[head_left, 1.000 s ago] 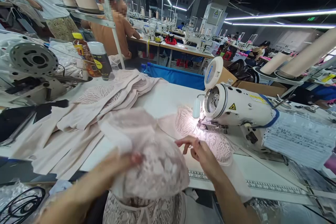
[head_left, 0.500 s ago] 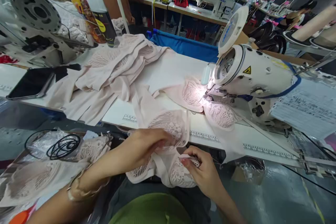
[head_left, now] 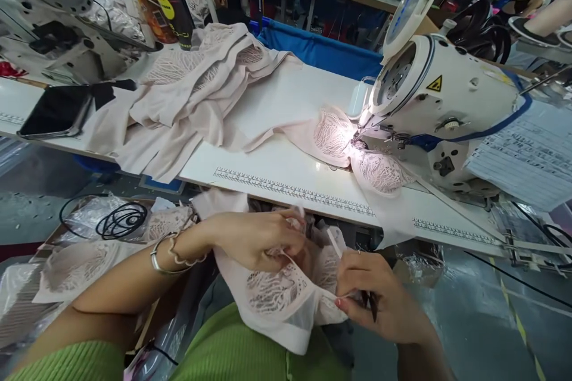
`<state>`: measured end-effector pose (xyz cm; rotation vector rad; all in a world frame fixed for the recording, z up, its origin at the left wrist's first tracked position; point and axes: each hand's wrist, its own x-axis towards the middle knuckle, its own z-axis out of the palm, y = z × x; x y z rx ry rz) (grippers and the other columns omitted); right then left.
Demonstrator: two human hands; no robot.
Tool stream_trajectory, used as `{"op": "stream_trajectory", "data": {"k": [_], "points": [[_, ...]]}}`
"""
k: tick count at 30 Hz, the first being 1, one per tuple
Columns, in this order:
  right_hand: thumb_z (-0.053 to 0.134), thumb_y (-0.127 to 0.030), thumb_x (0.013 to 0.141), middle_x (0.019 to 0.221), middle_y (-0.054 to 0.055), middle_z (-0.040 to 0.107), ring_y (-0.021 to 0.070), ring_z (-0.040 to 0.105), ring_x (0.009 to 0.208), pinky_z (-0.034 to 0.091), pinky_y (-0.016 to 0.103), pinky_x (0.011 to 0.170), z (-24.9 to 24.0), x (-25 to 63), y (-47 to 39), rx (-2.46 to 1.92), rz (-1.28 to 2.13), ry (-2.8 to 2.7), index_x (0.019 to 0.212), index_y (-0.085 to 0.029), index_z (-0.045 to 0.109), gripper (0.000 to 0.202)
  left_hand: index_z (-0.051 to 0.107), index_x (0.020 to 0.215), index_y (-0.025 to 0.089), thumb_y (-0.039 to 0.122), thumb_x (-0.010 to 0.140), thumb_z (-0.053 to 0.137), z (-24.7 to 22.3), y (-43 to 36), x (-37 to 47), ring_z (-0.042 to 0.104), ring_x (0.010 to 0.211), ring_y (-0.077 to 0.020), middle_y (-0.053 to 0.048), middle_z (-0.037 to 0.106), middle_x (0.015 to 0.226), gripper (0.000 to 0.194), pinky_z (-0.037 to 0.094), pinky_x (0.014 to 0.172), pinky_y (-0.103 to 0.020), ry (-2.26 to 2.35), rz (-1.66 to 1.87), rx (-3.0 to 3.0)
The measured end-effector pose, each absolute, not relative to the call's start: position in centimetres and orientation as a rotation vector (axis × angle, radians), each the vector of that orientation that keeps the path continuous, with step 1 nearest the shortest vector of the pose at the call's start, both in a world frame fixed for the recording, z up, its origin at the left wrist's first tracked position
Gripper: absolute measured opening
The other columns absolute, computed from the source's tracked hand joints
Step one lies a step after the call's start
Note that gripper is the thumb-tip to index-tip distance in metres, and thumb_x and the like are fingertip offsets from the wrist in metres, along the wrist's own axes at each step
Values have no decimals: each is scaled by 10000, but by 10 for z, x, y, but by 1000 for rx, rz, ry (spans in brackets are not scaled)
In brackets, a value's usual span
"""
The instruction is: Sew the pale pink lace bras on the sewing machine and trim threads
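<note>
Over my lap, in front of the table edge, hangs a pale pink lace bra piece (head_left: 277,294). My left hand (head_left: 263,241) has its fingers closed on the upper lace of it. The right hand (head_left: 364,289) pinches the piece's right end; a small dark pointed tool (head_left: 372,305) shows beneath its fingers. A second lace bra piece (head_left: 379,172) lies under the lit needle of the white sewing machine (head_left: 447,86). At the left of the table is a pile of pink lace pieces (head_left: 179,101).
A phone (head_left: 56,110) lies at the table's left, near another machine (head_left: 49,24) and a spray can (head_left: 167,3). Below left, a box holds lace pieces and a black cord (head_left: 121,220). A written sheet (head_left: 527,152) hangs at the right.
The view has tilted down. The held piece has come off the table edge, nearer my body, and is turned over. My right hand has moved right, and the dark tool now shows.
</note>
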<state>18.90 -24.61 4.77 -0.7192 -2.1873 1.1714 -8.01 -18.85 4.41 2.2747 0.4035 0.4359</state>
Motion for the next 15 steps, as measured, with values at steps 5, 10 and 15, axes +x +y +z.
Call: {"op": "stream_trajectory", "data": {"k": [5, 10, 15], "points": [[607, -245, 953, 729, 20, 592, 143, 549, 677, 433, 280, 640, 34, 191, -236, -590, 1378, -2015, 674, -220, 482, 306, 602, 788, 164, 217, 953, 554, 32, -183, -93, 577, 683, -152, -47, 668, 758, 180, 434, 638, -256, 532, 377, 1938], [647, -433, 949, 692, 22, 584, 152, 493, 624, 383, 302, 594, 19, 200, -222, -687, 1636, -1936, 587, -225, 400, 485, 654, 698, 150, 366, 918, 652, 3, -188, -94, 586, 689, -140, -54, 686, 759, 308, 454, 638, -224, 685, 517, 1378], [664, -632, 871, 525, -22, 445, 121, 352, 494, 252, 292, 503, 4, 201, -219, -940, 1764, -1626, 521, -223, 414, 594, 527, 591, 152, 403, 745, 859, -18, -210, -74, 453, 484, -81, 25, 514, 543, 444, 394, 476, -181, 603, 766, 541]]}}
